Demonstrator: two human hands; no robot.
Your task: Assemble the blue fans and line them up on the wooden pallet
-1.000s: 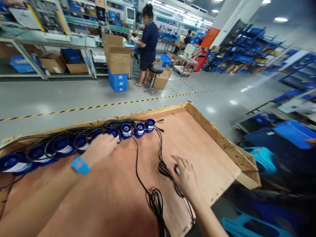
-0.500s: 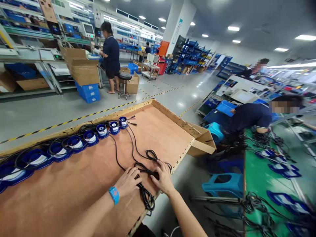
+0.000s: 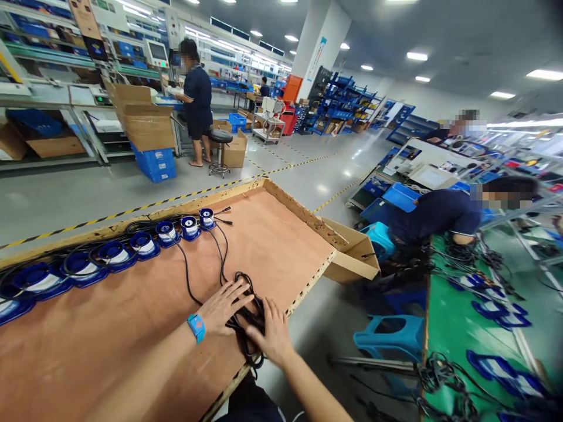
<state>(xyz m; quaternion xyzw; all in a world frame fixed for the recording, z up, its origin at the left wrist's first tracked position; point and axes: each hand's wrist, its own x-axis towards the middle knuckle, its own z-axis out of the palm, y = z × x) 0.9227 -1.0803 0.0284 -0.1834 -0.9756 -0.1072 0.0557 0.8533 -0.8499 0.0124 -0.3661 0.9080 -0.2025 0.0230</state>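
My left hand (image 3: 224, 306), with a blue wristband, lies on a bundle of black cable (image 3: 246, 299) near the front edge of a plywood board (image 3: 272, 240); its fingers are spread flat over the cable. My right hand (image 3: 269, 333) rests just beside it, fingers curled over the same bundle. From the bundle, black leads run up to a row of several blue round fans (image 3: 167, 232) lined along the board's far edge.
A cardboard box (image 3: 352, 255) sits off the board's right corner, with blue stools (image 3: 389, 340) below. A person (image 3: 440, 214) bends over a green table with more fans at right. Another person (image 3: 197, 97) stands by stacked boxes at the back.
Both hands have drawn the cable bundle closer together and toward the board's front edge. The view has shifted slightly left and down.
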